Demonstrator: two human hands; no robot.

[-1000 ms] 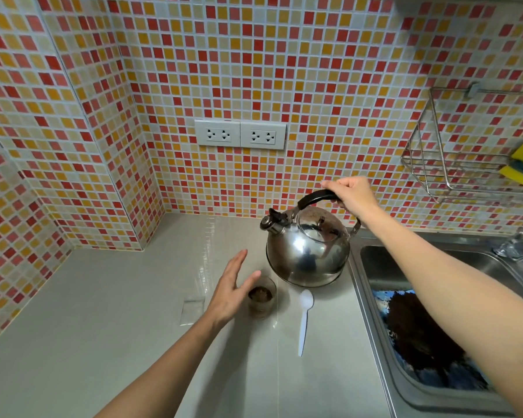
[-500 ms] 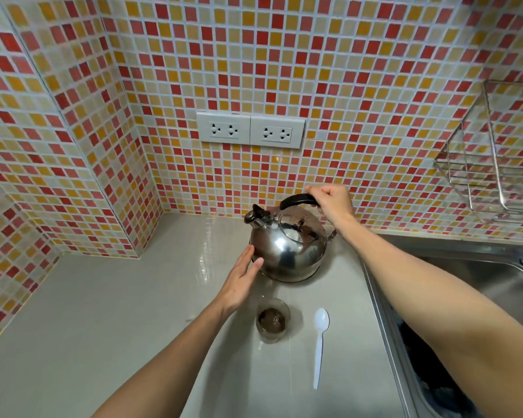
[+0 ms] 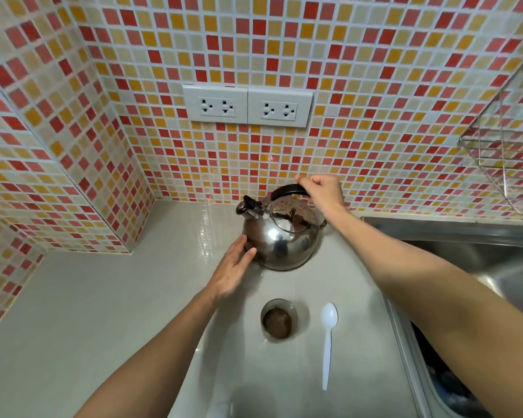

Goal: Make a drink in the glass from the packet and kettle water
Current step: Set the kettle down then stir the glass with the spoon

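A shiny steel kettle [image 3: 281, 236] stands on the pale counter near the back wall, spout pointing left. My right hand [image 3: 322, 193] is closed around its black handle. My left hand [image 3: 234, 268] lies flat against the kettle's lower left side, fingers apart. A small clear glass [image 3: 279, 319] with brown powder at its bottom stands on the counter in front of the kettle, touched by neither hand. A white plastic spoon [image 3: 328, 342] lies just right of the glass. The packet is out of sight.
A steel sink [image 3: 477, 254] takes up the right side, with something dark in its basin. A wire rack [image 3: 507, 158] hangs on the tiled wall at right. Two white double sockets [image 3: 248, 105] sit on the wall above the kettle. The counter [image 3: 103, 312] stretches left to a tiled corner.
The kettle has come down from above the glass to the counter behind it. My left hand left the glass and went to the kettle's side. The view has moved closer.
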